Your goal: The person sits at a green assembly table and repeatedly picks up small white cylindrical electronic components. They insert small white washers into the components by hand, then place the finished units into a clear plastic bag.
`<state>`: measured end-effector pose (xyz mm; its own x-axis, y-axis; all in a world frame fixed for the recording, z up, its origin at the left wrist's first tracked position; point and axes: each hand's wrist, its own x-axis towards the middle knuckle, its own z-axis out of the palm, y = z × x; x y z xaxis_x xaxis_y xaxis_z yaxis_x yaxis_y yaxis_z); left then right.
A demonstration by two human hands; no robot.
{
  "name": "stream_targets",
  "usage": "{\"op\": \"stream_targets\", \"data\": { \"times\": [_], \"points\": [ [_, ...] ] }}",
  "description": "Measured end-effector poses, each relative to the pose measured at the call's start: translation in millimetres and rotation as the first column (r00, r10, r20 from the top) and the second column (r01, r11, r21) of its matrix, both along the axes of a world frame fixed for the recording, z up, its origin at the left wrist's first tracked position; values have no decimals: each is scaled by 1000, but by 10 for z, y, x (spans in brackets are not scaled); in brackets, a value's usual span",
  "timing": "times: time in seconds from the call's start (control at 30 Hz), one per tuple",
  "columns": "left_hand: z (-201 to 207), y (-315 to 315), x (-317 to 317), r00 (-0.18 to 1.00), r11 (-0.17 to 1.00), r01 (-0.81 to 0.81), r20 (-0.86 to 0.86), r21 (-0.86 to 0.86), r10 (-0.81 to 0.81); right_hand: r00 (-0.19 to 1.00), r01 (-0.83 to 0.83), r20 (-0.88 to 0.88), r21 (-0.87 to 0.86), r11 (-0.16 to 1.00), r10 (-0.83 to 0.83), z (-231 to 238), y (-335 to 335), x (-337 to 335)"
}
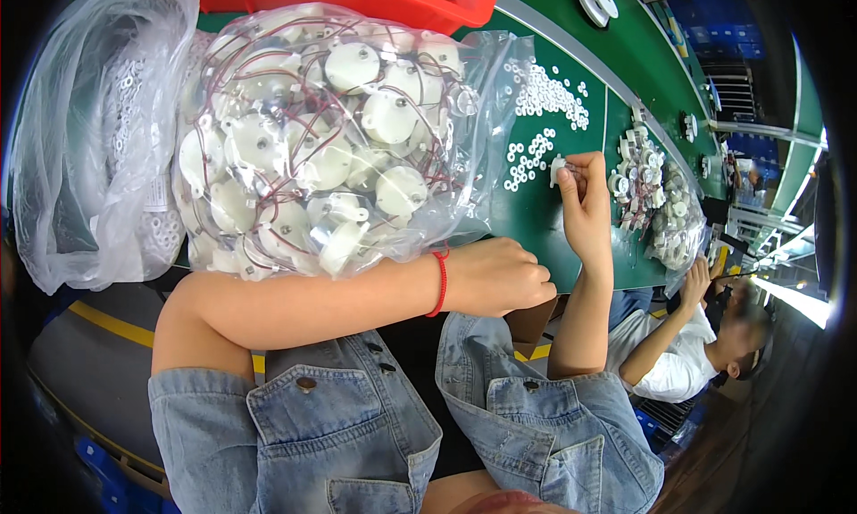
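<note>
My right hand (586, 209) is raised over the green table (533, 226), its thumb and fingers pinched on a small white plastic part (558, 169). Just beyond it lie loose white rings (528, 160), with a larger scatter of the same rings (553, 96) farther off. My left hand (502, 277) is curled into a fist at the table's near edge; what is inside it, if anything, is hidden. Beside the left forearm rests a big clear bag (486, 157) full of round white plastic units (393, 117) with dark red wires.
A second clear bag (62, 175) of small white rings stands at the far left. Behind the bags is a red bin (420, 1). To the right lie a heap of wired white units (636, 170) and another filled bag (676, 219). A co-worker in a white shirt (674, 358) sits there.
</note>
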<state>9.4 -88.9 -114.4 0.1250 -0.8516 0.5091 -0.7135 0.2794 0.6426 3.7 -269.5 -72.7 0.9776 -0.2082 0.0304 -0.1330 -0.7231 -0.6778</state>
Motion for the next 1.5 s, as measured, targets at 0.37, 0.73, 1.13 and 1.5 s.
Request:
{"op": "stream_targets", "data": {
  "times": [0.37, 0.73, 1.13, 1.5],
  "points": [
    [6, -3, -16, 999, 999, -30, 27, -23, 31, 999, -51, -4, -40, 998, 51, -8, 4, 1],
    [-5, -8, -29, 998, 998, -52, 40, -37, 53, 976, -211, -128, -317, 925, 179, 204, 59, 82],
    [-9, -18, -53, 997, 1000, 5, 71, 2, -5, 793, -603, -407, -426, 674, 453, 495, -6, 422],
    [-7, 10, -5, 1000, 1000, 0, 11, 4, 0, 873, -478, -304, -376, 794, 382, 335, -27, 306]
  ]
}}
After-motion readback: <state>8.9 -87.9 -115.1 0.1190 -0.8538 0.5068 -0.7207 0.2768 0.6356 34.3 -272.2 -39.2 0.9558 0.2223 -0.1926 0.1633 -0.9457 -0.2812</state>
